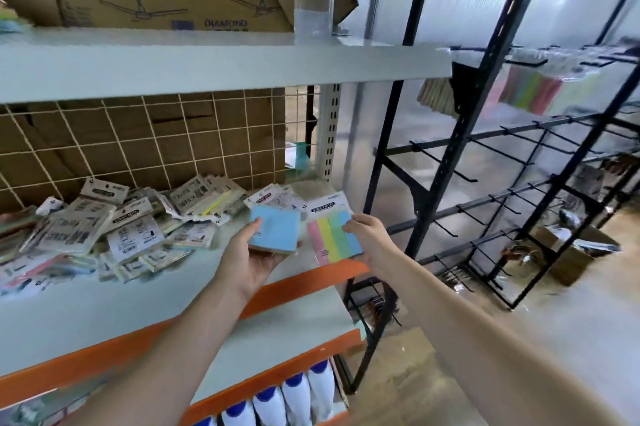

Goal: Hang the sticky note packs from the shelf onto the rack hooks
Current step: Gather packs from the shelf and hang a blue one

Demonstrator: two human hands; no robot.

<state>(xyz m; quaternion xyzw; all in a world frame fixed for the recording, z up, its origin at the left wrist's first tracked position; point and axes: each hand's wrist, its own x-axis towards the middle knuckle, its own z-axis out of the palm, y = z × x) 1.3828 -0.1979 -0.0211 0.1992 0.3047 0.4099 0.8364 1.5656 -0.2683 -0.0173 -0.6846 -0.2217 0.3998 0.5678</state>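
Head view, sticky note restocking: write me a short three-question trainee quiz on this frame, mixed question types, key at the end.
1. True or false: the left hand holds a blue sticky note pack.
2. The right hand grips which pack? A) a multicolour striped pack B) a plain white pack C) nothing
3. Where does the heap of loose packs lie: on the grey shelf or on the black hook rack?

Key: 1 true; 2 A; 3 on the grey shelf.
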